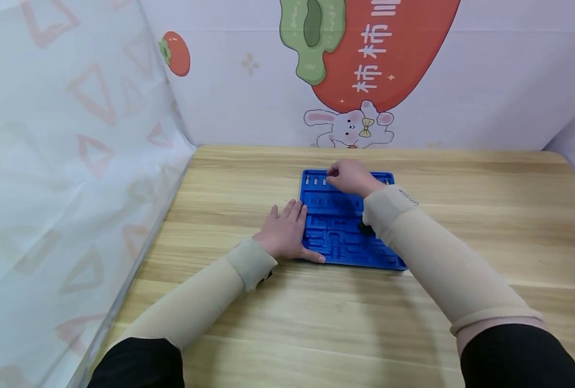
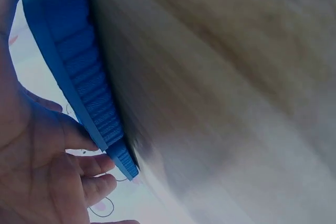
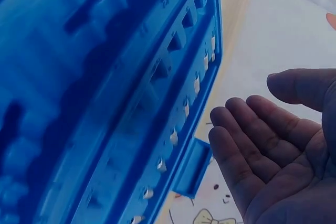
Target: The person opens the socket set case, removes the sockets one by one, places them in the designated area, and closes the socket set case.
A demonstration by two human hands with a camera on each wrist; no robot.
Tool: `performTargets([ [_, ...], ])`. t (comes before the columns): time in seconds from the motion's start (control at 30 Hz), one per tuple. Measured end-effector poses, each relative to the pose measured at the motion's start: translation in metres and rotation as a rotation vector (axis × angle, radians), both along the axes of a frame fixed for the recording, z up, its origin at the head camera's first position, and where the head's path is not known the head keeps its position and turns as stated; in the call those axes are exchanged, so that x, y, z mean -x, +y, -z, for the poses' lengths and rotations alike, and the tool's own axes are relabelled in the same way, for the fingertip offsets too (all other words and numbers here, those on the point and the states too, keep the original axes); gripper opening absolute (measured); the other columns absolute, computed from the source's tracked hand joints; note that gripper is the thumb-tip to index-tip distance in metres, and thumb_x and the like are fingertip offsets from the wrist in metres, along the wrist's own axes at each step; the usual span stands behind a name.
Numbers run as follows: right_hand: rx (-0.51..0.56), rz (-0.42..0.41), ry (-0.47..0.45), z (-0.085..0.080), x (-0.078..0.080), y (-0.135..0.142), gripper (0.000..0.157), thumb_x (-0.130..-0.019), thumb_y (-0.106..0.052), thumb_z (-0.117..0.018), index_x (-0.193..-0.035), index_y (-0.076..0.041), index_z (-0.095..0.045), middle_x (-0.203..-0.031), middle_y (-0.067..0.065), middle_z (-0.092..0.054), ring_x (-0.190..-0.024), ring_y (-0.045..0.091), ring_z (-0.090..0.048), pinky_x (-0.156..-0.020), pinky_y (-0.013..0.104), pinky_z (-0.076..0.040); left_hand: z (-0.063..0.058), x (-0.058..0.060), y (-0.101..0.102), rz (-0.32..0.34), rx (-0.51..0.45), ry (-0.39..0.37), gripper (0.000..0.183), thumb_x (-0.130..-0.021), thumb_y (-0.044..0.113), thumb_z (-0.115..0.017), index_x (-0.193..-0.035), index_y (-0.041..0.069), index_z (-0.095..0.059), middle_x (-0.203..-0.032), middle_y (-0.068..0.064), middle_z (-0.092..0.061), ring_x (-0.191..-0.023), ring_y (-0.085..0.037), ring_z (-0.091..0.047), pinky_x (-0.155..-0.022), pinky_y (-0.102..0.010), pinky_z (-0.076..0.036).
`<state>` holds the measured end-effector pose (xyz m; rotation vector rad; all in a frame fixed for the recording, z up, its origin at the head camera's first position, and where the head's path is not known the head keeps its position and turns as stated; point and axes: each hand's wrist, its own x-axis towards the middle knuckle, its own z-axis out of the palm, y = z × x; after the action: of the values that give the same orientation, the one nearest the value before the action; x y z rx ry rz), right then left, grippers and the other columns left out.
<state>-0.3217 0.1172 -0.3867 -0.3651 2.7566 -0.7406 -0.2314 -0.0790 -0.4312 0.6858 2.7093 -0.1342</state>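
A blue molded plastic tray (image 1: 333, 241) with shaped recesses lies on the table. Small metal pieces, which look like bits (image 3: 186, 108), sit in a row of slots along its far edge. My left hand (image 1: 284, 234) rests against the tray's left side, fingers extended and thumb at the near left corner; its fingers meet the tray wall (image 2: 84, 72) in the left wrist view. Over the far row hovers my right hand (image 1: 352, 178). The right wrist view shows its fingers gently bent, thumb apart, with nothing held. The right forearm hides part of the tray.
The wooden table (image 1: 486, 215) extends on both sides of the tray. A white printed backdrop (image 1: 248, 102) stands behind it, and a patterned white sheet (image 1: 74, 215) hangs at the left. A small tab (image 3: 191, 169) juts from the tray's far edge.
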Motion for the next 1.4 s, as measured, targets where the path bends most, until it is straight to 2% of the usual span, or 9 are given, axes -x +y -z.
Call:
performTargets([
  [0.27, 0.104, 0.096, -0.094, 0.009, 0.013, -0.016, 0.04, -0.107, -0.019, -0.055, -0.139, 0.003, -0.062, -0.139, 0.021, -0.061, -0.123, 0.034, -0.058, -0.109, 0.049, -0.044, 0.001, 0.0, 0.0, 0.013, 0.005, -0.011, 0.135, -0.074, 0.096, -0.05, -0.165, 0.004, -0.014, -0.172, -0.014, -0.007, -0.158, -0.03, -0.003, -0.122, -0.06, -0.011],
  [0.5, 0.137, 0.142, -0.138, 0.012, 0.02, -0.02, 0.04, -0.107, -0.018, -0.053, -0.14, 0.003, -0.061, -0.129, 0.02, -0.066, -0.112, 0.032, -0.061, -0.104, 0.047, -0.048, 0.001, 0.0, 0.002, 0.021, 0.01, -0.023, 0.135, -0.074, 0.096, -0.049, -0.165, 0.004, -0.012, -0.172, -0.013, -0.006, -0.158, -0.029, -0.002, -0.123, -0.06, -0.01],
  [0.6, 0.214, 0.183, -0.183, 0.015, 0.025, -0.022, 0.039, -0.108, -0.016, -0.052, -0.139, 0.005, -0.06, -0.124, 0.021, -0.067, -0.109, 0.032, -0.063, -0.102, 0.045, -0.05, 0.002, 0.001, 0.003, 0.024, 0.015, -0.022, 0.135, -0.074, 0.096, -0.049, -0.165, 0.004, -0.012, -0.172, -0.013, -0.006, -0.158, -0.028, -0.002, -0.123, -0.06, -0.01],
  [0.77, 0.37, 0.266, -0.279, 0.025, 0.031, -0.03, 0.038, -0.108, -0.011, -0.052, -0.14, 0.009, -0.058, -0.129, 0.025, -0.066, -0.112, 0.032, -0.066, -0.101, 0.039, -0.053, 0.004, 0.001, 0.003, 0.038, 0.025, -0.018, 0.135, -0.074, 0.097, -0.048, -0.165, 0.004, -0.012, -0.172, -0.013, -0.006, -0.158, -0.027, -0.001, -0.123, -0.06, -0.01],
  [0.83, 0.415, 0.297, -0.321, 0.026, 0.032, -0.033, 0.039, -0.107, -0.01, -0.053, -0.141, 0.01, -0.056, -0.128, 0.025, -0.067, -0.108, 0.029, -0.068, -0.097, 0.035, -0.054, 0.005, 0.0, 0.003, 0.042, 0.027, -0.021, 0.135, -0.074, 0.097, -0.047, -0.165, 0.004, -0.012, -0.172, -0.013, -0.006, -0.158, -0.027, -0.001, -0.123, -0.06, -0.01],
  [0.97, 0.491, 0.339, -0.385, 0.025, 0.03, -0.037, 0.039, -0.106, -0.01, -0.055, -0.138, 0.012, -0.057, -0.114, 0.019, -0.071, -0.09, 0.019, -0.068, -0.086, 0.029, -0.057, 0.005, -0.001, 0.002, 0.041, 0.033, -0.034, 0.135, -0.074, 0.097, -0.048, -0.165, 0.005, -0.01, -0.172, -0.012, -0.005, -0.158, -0.027, -0.001, -0.123, -0.059, -0.01],
  [1.07, 0.56, 0.379, -0.424, 0.026, 0.031, -0.039, 0.037, -0.106, -0.01, -0.057, -0.136, 0.011, -0.059, -0.108, 0.016, -0.071, -0.084, 0.015, -0.067, -0.084, 0.027, -0.056, 0.003, -0.001, 0.0, 0.039, 0.034, -0.041, 0.134, -0.075, 0.096, -0.049, -0.166, 0.005, -0.009, -0.172, -0.012, -0.004, -0.158, -0.026, 0.0, -0.123, -0.059, -0.009],
  [1.23, 0.713, 0.507, -0.474, 0.029, 0.034, -0.045, 0.041, -0.104, -0.007, -0.06, -0.142, 0.006, -0.054, -0.119, 0.016, -0.066, -0.09, 0.016, -0.065, -0.088, 0.027, -0.055, 0.001, 0.0, -0.003, 0.042, 0.027, -0.042, 0.134, -0.076, 0.095, -0.05, -0.166, 0.005, -0.007, -0.172, -0.012, -0.002, -0.158, -0.026, 0.002, -0.123, -0.059, -0.007],
  [1.4, 0.827, 0.606, -0.519, 0.029, 0.035, -0.052, 0.046, -0.104, -0.011, -0.063, -0.146, 0.003, -0.052, -0.134, 0.017, -0.062, -0.096, 0.018, -0.063, -0.091, 0.026, -0.055, 0.0, 0.002, -0.006, 0.029, 0.02, -0.046, 0.134, -0.076, 0.095, -0.05, -0.165, 0.005, -0.007, -0.172, -0.012, -0.002, -0.158, -0.026, 0.002, -0.123, -0.058, -0.007],
])
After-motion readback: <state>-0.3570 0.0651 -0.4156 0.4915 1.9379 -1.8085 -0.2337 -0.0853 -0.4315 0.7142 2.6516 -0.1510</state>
